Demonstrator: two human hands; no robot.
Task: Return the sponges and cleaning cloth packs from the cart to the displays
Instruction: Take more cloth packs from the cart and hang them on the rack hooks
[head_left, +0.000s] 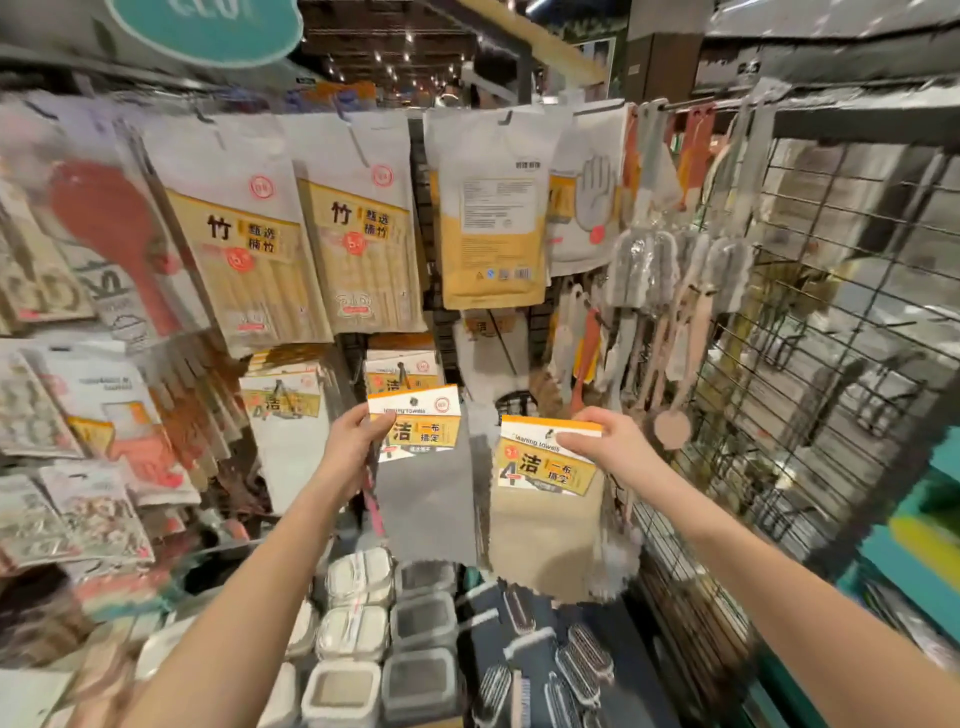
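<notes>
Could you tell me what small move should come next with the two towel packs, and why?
Probably lift the gray pack in the left hand onto the hook holding matching packs just above it; the right hand holds the beige pack beside it.

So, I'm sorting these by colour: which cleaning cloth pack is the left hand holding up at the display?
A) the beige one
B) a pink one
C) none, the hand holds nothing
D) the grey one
D: the left hand pinches the header card of the grey cloth pack, while the right hand holds the beige cloth pack.
</notes>
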